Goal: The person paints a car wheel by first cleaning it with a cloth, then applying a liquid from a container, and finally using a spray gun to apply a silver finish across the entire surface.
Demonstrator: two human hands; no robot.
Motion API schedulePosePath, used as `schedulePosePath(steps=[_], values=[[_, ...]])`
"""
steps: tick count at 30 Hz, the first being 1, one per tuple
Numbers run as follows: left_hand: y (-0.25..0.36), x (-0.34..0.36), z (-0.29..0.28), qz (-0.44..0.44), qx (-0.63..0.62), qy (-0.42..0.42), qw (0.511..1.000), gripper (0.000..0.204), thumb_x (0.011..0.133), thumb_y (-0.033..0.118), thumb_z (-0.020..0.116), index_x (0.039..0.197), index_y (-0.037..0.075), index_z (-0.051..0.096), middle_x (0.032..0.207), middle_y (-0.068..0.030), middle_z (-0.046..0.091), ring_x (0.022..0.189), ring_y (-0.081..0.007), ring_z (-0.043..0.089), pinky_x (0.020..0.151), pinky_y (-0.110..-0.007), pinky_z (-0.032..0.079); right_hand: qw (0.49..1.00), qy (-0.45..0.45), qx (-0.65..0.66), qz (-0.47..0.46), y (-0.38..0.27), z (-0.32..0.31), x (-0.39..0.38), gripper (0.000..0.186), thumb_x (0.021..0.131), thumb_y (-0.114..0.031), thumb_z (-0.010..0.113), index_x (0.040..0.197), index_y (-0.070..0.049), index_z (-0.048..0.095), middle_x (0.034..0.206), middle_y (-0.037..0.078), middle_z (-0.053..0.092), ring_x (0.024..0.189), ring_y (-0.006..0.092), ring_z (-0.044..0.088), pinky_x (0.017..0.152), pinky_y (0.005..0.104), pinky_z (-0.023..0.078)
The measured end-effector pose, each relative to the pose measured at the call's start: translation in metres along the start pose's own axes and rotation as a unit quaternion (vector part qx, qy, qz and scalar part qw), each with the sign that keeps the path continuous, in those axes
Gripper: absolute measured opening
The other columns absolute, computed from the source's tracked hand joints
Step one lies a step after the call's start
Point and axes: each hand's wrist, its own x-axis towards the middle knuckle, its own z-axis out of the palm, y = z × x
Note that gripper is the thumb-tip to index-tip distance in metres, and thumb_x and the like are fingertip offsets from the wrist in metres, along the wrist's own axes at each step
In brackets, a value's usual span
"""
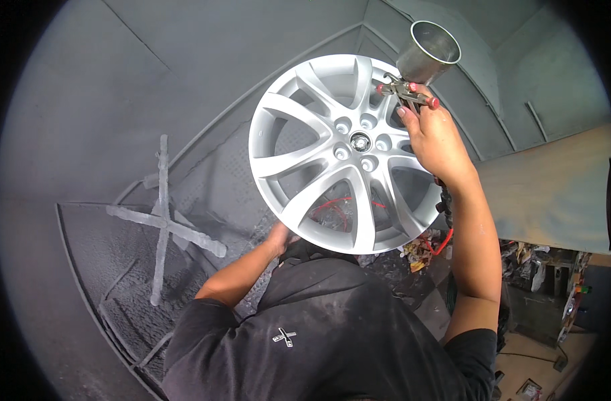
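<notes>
A silver alloy wheel (360,194) with several spokes fills the middle of the view, its face turned up toward me. My right hand (438,137) is closed round a spray gun (400,90) above the wheel's upper right part. On top of the gun sits a metal paint cup (427,57), tilted, its mouth open. Beside the wheel's lower left rim is my left hand (278,238); its fingers are hidden behind the rim, so I cannot tell whether they grip it.
Left of the wheel stands a cross-shaped stand (163,220) coated in grey. Grey walls (205,60) rise behind. A red hose (441,244) hangs under my right forearm, near crumpled litter (418,255). Cluttered shelving (543,281) stands at the right, below a tan panel (553,194).
</notes>
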Motion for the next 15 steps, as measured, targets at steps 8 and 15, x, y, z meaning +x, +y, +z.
schedulePosePath(steps=[8, 15], values=[[0.037, 0.010, -0.016, 0.132, -0.115, 0.079, 0.981, 0.038, 0.100, 0.030, 0.049, 0.127, 0.006, 0.061, 0.121, -0.0119, 0.065, 0.109, -0.0262, 0.063, 0.094, -0.045, 0.051, 0.997, 0.015, -0.039, 0.059, 0.006, 0.000, -0.008, 0.035, 0.099, -0.012, 0.057, 0.126, 0.008, 0.052, 0.089, 0.027, 0.064, 0.090, 0.0464, 0.062, 0.082, 0.0452, 0.049], [0.047, -0.027, 0.021, 0.129, -0.115, 0.090, 0.981, 0.032, 0.101, 0.023, 0.051, 0.125, 0.005, 0.061, 0.118, -0.0106, 0.066, 0.109, -0.0263, 0.063, 0.094, -0.044, 0.052, 0.998, -0.054, 0.017, 0.028, -0.026, -0.015, -0.018, 0.027, 0.099, -0.012, 0.057, 0.118, 0.007, 0.055, 0.097, 0.025, 0.063, 0.086, 0.0442, 0.062, 0.079, 0.0446, 0.050]])
